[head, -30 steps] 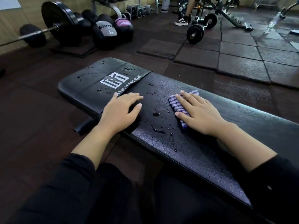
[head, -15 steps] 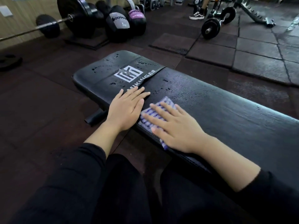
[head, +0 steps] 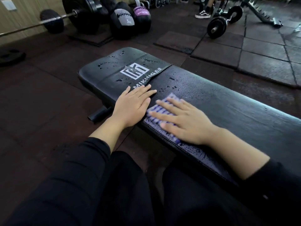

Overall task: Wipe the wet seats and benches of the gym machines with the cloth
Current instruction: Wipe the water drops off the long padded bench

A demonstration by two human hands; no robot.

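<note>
Two flat hands, right hand (head: 187, 121) pressing checked cloth (head: 160, 111), beaded vinyl bench (head: 236, 108)

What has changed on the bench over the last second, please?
The right hand slid the checked cloth along the bench toward the left hand, clearing droplets from the middle; they now lie almost side by side. The left hand stayed flat by the logo, where drops remain. Nothing was grasped or released.
</note>
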